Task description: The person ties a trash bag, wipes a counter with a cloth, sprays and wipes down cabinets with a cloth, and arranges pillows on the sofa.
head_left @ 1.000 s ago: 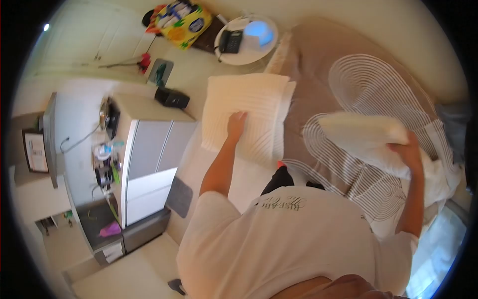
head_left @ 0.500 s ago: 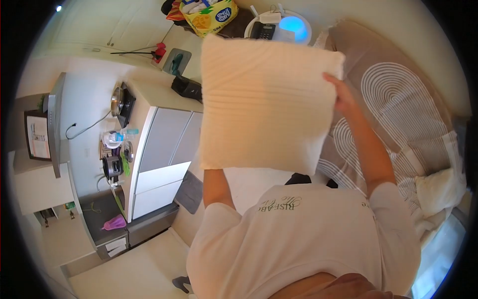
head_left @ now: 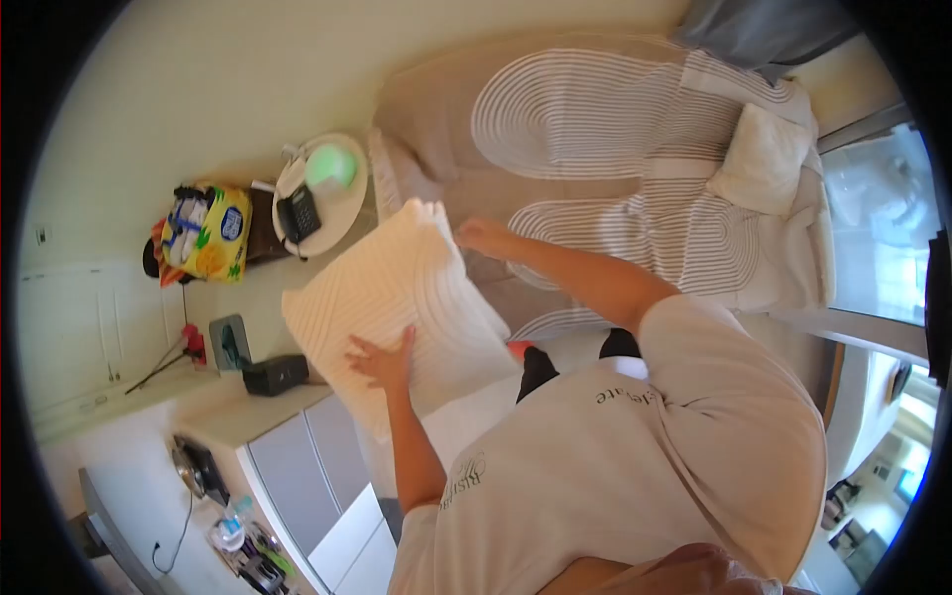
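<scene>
A cream ribbed cushion [head_left: 397, 297] is tilted in front of me, its right side turned away. My left hand [head_left: 385, 362] lies against its near face with fingers spread. At the upper right edge, my right hand [head_left: 483, 238] is closed, its fingers curled at the cushion's side and partly hidden. Behind the cushion is a sofa [head_left: 426, 129] under a beige cover with white arch patterns.
A second cream cushion [head_left: 762, 159] rests on the sofa's right end. A round side table [head_left: 342, 223] bears a black telephone [head_left: 299, 214] and a glowing green lamp [head_left: 330, 167]. Beside it stands a yellow bag [head_left: 233, 238]. The kitchen counter [head_left: 233, 421] is at lower left.
My view has swung right toward the sofa. The cushion has gone from facing me squarely to tilted, and my left hand now shows spread on its face. The lamp turned from blue to green.
</scene>
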The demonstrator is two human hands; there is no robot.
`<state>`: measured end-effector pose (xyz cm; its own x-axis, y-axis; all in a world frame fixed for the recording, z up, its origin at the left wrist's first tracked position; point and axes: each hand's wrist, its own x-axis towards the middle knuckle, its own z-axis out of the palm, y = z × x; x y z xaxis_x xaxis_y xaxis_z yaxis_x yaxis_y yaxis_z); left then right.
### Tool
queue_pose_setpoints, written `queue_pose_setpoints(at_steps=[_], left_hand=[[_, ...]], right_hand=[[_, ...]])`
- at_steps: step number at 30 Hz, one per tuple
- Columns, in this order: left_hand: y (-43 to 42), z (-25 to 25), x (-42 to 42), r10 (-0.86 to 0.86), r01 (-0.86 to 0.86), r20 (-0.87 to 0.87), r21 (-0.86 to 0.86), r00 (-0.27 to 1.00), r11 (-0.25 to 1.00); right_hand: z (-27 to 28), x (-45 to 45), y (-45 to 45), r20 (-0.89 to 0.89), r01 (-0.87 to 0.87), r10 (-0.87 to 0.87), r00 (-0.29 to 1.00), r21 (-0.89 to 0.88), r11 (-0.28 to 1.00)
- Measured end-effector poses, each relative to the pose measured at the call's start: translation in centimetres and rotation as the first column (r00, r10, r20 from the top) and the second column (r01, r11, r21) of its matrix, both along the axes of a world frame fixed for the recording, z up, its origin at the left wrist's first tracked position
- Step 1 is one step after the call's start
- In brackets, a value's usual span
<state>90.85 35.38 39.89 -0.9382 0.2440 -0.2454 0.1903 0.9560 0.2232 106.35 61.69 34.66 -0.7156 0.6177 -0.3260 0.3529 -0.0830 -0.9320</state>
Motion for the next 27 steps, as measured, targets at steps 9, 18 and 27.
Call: queue_pose_setpoints(at_steps=[9,18,27], left_hand=[[0.9,-0.7,1.7,-0.036,0.018,-0.185,-0.101,0.982,0.995],[6.2,-0.2,4.1,-0.018,-0.056,-0.211,-0.339,0.977,0.939],[2.4,1.1,2.9,-0.068,0.067,-0.033,-0.03,0.997,0.997]], right_hand=[[-13.3,46.3,31.0,0.668,0.029,-0.614,0.421,0.666,0.745],[-8.8,62.6,45.5,0.809,-0.298,-0.577,0.112,0.582,0.757],[0.1,53.3,32.8,0.772,-0.648,-0.06,0.632,0.57,0.506]])
